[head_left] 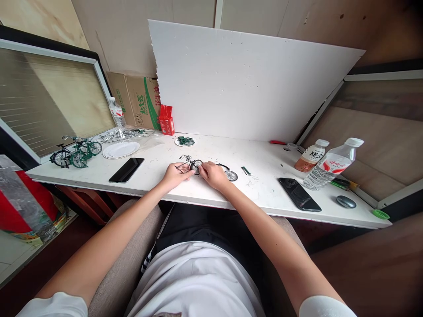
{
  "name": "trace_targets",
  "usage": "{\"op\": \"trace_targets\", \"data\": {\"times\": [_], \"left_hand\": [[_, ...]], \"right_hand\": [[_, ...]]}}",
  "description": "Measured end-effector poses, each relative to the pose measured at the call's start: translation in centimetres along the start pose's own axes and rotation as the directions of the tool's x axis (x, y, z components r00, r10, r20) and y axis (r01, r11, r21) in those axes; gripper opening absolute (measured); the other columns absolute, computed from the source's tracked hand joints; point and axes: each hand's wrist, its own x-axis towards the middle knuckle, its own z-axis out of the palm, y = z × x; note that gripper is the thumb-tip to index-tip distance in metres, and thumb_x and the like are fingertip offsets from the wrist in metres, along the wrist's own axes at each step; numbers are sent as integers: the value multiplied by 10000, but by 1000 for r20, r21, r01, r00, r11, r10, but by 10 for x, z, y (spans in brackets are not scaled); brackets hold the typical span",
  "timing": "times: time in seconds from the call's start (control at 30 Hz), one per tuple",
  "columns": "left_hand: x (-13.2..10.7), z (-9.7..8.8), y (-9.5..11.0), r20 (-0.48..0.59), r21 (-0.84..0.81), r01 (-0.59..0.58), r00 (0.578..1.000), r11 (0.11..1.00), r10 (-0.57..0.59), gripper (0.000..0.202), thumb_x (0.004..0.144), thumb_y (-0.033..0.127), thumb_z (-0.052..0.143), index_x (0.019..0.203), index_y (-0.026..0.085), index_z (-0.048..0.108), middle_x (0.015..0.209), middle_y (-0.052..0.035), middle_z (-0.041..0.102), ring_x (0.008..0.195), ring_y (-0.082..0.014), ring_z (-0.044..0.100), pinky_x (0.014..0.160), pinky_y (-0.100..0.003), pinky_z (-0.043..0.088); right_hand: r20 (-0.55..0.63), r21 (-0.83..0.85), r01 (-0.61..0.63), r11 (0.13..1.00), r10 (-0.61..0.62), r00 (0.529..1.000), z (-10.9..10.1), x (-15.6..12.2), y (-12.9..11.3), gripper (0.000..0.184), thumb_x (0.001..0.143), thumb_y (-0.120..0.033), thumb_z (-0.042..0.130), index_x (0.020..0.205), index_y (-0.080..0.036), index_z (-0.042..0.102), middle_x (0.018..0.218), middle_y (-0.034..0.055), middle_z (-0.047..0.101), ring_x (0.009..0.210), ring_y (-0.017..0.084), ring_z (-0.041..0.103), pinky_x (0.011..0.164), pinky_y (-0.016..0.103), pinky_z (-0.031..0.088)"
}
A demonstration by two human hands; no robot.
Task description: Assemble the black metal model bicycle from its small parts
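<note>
A small model bicycle [193,164], dark with thin wire parts, lies on the white table [205,189] just in front of me. My left hand [175,174] pinches its frame from the left. From the right, my right hand [214,174] closes its fingers on the front wheel. A loose wheel with a mudguard [230,174] rests on the table just right of my right hand. A small green part [246,171] lies beyond it.
Finished green model bicycles [75,153] stand at the left edge, with white plates [120,150] and a black phone [127,170] nearby. Another phone [299,193], two bottles [332,169], a mouse [346,201] and a green cap [380,214] sit on the right. A small plate of parts [185,141] lies farther back.
</note>
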Motion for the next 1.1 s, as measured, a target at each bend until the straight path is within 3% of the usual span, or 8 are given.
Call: {"op": "trace_targets", "data": {"times": [0.17,0.27,0.47,0.67,1.0,1.1], "left_hand": [[-1,0,1,16,13,12,1000,1000,-12,464,679,520,932,894,149,752,932,-92,761,704,-185,696,627,-323,600],[-2,1,4,-7,25,8,1000,1000,-8,467,676,516,936,894,151,744,929,-89,762,688,-183,695,631,-324,591],[-3,1,9,-30,11,19,999,1000,-19,485,653,528,945,863,154,719,924,-87,765,658,-175,687,623,-325,577],[-1,1,4,-13,4,17,1000,1000,-17,468,656,518,944,878,155,748,933,-92,767,692,-186,695,633,-337,601],[1,2,-1,-6,-20,24,1000,1000,-24,478,637,506,955,889,153,754,924,-88,758,722,-192,695,622,-335,616],[1,2,-1,-18,-22,27,999,999,-27,481,636,496,960,900,153,751,930,-89,758,708,-186,692,615,-326,606]], "right_hand": [[48,-9,-18,1000,19,999,2,0,0,557,1141,-445,363,745,-201,669,736,87,718,618,192,601,639,325,330],[22,20,-42,999,42,999,0,-2,-1,597,1144,-490,321,746,-205,663,729,87,718,600,192,595,625,326,316],[-30,69,-46,997,48,998,-4,-3,-4,282,1096,-407,479,1035,-221,681,917,74,770,742,210,660,668,295,368],[-20,61,-47,997,48,999,-3,-3,-3,224,1069,-344,510,979,-220,674,886,76,758,715,206,637,668,292,362],[6,-11,-83,997,83,997,-3,-2,-3,487,1128,-446,357,838,-216,674,724,62,710,604,190,586,613,313,273],[-7,3,-99,995,99,995,-4,-3,-3,472,1123,-472,359,885,-221,679,740,57,721,629,197,607,606,310,265]]}}
